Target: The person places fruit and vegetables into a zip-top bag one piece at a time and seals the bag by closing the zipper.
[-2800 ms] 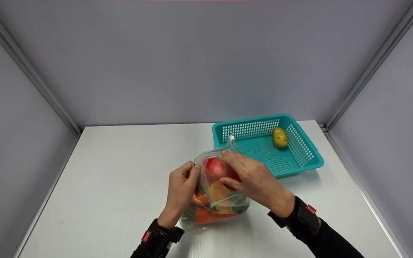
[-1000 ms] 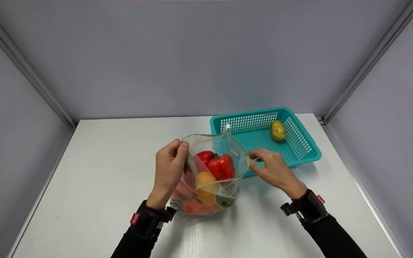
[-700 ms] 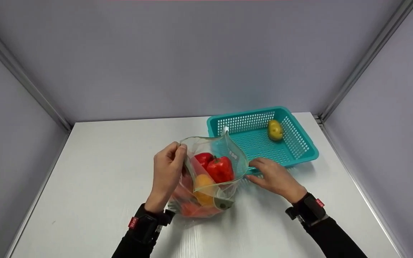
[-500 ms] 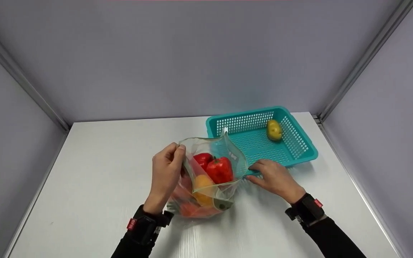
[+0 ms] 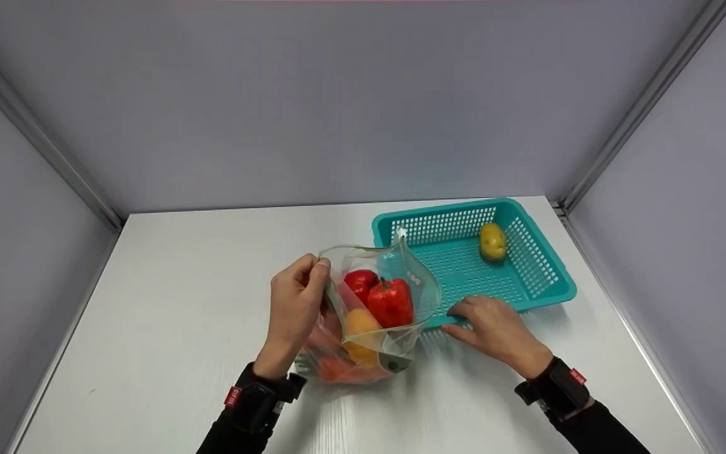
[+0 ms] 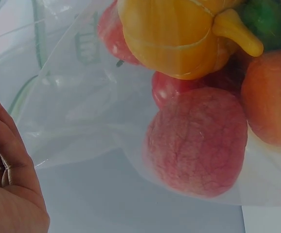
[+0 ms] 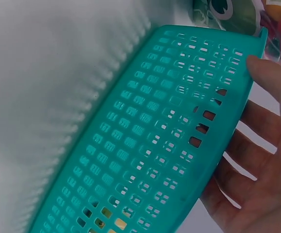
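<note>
My left hand point(image 5: 293, 312) grips the left edge of a clear plastic bag point(image 5: 426, 284), whose mouth gapes open. Inside, a red bell pepper point(image 5: 391, 302) lies beside another red one. In the left wrist view, a yellow pumpkin-shaped vegetable point(image 6: 169, 39), a veined reddish round fruit point(image 6: 199, 145) and an orange-coloured round one point(image 6: 272, 97) show through the plastic. My right hand point(image 5: 495, 328) pinches the near rim of a teal basket point(image 5: 546, 268), thumb outside and fingers reaching inside. The right wrist view shows the basket's slotted side wall point(image 7: 155, 121) close up.
A yellow oval fruit or potato point(image 5: 493, 243) lies in the basket's right part. The white table point(image 5: 180, 315) is bounded by grey panels point(image 5: 363, 107) at the back and both sides. The bag overlaps the basket's left corner in the head view.
My right hand has left the bag's right edge and taken hold of the basket rim. The basket has shifted right and toward me. My left hand keeps its grip on the bag.
</note>
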Action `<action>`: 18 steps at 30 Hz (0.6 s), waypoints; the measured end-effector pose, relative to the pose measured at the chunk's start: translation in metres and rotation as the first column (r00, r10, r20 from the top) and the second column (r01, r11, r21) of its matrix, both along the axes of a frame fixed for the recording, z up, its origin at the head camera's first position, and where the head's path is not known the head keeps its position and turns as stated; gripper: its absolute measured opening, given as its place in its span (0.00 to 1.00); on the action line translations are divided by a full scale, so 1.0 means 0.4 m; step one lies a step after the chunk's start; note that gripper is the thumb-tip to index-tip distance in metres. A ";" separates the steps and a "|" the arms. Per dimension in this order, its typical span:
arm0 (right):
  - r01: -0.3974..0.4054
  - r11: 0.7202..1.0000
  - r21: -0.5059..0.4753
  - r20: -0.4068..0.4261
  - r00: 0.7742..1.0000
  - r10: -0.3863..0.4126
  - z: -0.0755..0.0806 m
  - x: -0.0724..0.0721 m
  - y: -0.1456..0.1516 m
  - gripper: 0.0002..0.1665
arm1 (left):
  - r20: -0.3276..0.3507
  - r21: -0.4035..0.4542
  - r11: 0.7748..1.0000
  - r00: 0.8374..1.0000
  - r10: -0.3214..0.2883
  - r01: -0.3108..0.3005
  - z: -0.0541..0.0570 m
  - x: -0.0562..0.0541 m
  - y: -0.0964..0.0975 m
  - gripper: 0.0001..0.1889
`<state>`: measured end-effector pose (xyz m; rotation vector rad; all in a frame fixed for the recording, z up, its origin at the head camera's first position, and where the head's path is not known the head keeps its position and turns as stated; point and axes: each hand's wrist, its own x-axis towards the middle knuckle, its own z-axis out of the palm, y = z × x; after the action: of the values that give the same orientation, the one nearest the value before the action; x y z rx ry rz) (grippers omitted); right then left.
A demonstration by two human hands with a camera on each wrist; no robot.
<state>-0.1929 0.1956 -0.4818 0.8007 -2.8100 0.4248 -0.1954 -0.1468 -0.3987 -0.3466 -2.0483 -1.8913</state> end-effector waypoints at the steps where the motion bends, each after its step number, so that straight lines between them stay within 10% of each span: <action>1: -0.002 1.000 0.003 -0.002 1.000 0.002 0.001 0.002 0.001 0.15 | 0.001 -0.001 1.000 1.000 0.000 0.000 0.000 -0.004 0.000 0.19; 18: 0.032 0.997 0.066 0.072 0.997 -0.037 0.004 -0.005 0.003 0.17 | -0.005 -0.024 1.000 1.000 0.015 -0.015 -0.007 -0.073 -0.008 0.19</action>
<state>-0.1951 0.1969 -0.4802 0.7626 -2.9143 0.3660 -0.2248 -0.1499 -0.4013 -0.3404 -2.0656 -1.8569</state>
